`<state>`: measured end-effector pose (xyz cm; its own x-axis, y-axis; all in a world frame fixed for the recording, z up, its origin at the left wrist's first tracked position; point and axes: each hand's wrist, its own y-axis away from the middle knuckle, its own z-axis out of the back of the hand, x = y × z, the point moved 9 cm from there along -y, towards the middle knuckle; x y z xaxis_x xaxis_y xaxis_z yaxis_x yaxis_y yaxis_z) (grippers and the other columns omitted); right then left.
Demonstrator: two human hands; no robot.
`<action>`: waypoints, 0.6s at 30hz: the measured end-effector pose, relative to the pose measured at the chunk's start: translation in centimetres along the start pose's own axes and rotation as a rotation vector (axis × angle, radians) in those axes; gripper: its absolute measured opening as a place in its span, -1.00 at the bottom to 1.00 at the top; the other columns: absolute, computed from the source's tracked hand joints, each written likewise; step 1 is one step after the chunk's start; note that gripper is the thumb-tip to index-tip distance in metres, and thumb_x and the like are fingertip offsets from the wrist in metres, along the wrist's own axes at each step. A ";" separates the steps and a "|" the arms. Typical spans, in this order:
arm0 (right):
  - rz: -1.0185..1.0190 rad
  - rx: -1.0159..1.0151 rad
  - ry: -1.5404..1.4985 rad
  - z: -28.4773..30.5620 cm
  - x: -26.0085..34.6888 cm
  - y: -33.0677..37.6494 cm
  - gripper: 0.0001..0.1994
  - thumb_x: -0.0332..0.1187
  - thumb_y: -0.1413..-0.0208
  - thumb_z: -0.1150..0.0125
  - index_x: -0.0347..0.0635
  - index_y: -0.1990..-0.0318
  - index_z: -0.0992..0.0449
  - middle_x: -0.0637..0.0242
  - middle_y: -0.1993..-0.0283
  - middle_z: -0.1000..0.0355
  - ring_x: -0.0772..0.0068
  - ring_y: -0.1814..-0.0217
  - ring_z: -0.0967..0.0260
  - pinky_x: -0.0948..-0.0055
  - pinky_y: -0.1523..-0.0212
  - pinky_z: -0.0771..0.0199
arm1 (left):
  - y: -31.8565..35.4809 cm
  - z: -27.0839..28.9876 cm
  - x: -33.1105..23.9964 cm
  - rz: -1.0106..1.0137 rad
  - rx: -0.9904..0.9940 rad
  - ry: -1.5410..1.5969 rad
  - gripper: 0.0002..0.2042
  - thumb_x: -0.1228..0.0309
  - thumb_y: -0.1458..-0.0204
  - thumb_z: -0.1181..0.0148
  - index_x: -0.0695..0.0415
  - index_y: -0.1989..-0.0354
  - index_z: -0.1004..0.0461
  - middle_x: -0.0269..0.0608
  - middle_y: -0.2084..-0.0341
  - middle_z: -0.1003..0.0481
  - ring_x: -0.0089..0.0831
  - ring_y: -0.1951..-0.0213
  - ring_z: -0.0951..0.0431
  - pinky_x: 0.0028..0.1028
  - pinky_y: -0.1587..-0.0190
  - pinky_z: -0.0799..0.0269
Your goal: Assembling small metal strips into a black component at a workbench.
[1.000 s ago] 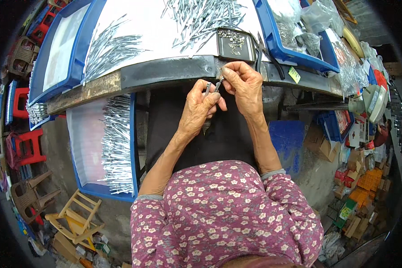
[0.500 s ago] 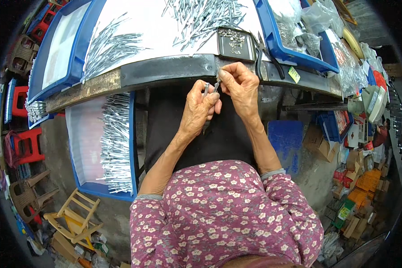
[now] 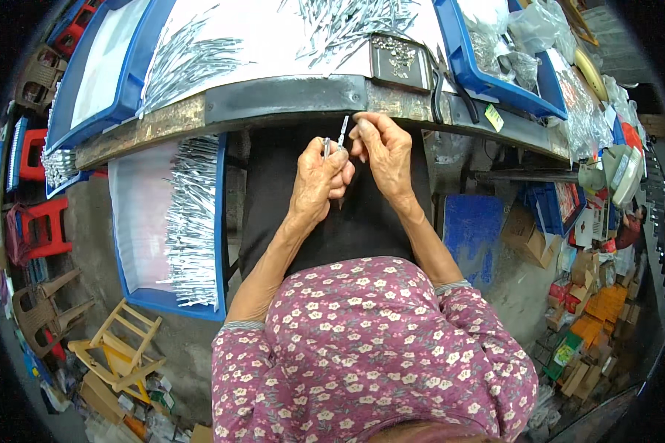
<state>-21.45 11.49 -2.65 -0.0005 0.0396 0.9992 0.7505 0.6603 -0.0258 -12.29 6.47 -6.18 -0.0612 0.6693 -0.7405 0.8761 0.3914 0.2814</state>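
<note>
One slim metal piece [image 3: 343,133], mid-frame in the head view, is pinched by the left hand [image 3: 314,181]; its long axis runs near vertical, free end toward the top edge, leaning slightly right. Just beside, the right hand [image 3: 384,156] has its fingers curled; whether they grasp anything, I cannot tell. The piece seems partway worked, while many loose strips [image 3: 192,63] on the surface [image 3: 284,97], upper frame, look untouched.

At left are a red plastic stool [image 3: 49,210], a brown chair [image 3: 35,314] and, nearer, a pale wooden frame [image 3: 123,341]; at right, a cardboard box [image 3: 526,235] and, nearer, bright orange crates [image 3: 607,304].
</note>
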 end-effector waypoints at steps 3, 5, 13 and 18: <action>0.033 -0.024 0.057 0.7 -0.3 0.3 -0.83 -0.43 -0.11 0.03 -0.37 0.24 -0.40 0.37 0.49 -0.36 0.70 0.58 -0.23 0.73 0.62 -0.18 | -0.2 0.5 0.7 0.009 0.000 0.065 -0.89 0.40 -0.08 0.03 0.14 0.38 -0.20 -0.32 0.69 -0.29 -0.78 0.77 -0.06 -0.79 0.77 0.09; 0.019 -0.024 0.041 0.9 -0.4 0.4 -0.83 -0.43 -0.11 0.02 -0.37 0.24 -0.40 0.36 0.49 -0.36 0.71 0.58 -0.22 0.73 0.63 -0.17 | -0.4 0.9 1.5 0.061 -0.008 0.069 -0.89 0.41 -0.08 0.03 0.16 0.38 -0.22 -0.32 0.70 -0.30 -0.77 0.77 -0.08 -0.78 0.77 0.08; -0.009 -0.064 -0.010 1.9 -0.2 0.2 -0.85 -0.47 -0.09 0.02 -0.36 0.25 -0.41 0.36 0.48 -0.36 0.72 0.59 -0.21 0.76 0.63 -0.15 | -1.2 1.2 3.1 0.099 -0.069 0.088 -0.89 0.41 -0.06 0.00 0.17 0.39 -0.25 -0.35 0.71 -0.28 -0.77 0.76 -0.09 -0.77 0.78 0.05; -0.007 -0.069 0.002 2.0 0.1 0.2 -0.86 -0.48 -0.08 0.01 -0.36 0.25 -0.41 0.37 0.48 -0.36 0.72 0.59 -0.20 0.76 0.64 -0.14 | -1.2 1.2 2.8 0.050 -0.122 0.103 -0.86 0.39 -0.03 -0.04 0.14 0.42 -0.24 -0.40 0.72 -0.21 -0.75 0.75 -0.09 -0.77 0.78 0.05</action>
<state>-22.61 13.12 -2.65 -0.0048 0.0334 0.9994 0.7944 0.6072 -0.0165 -12.93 7.15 -9.29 -0.0729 0.7484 -0.6593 0.8149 0.4258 0.3932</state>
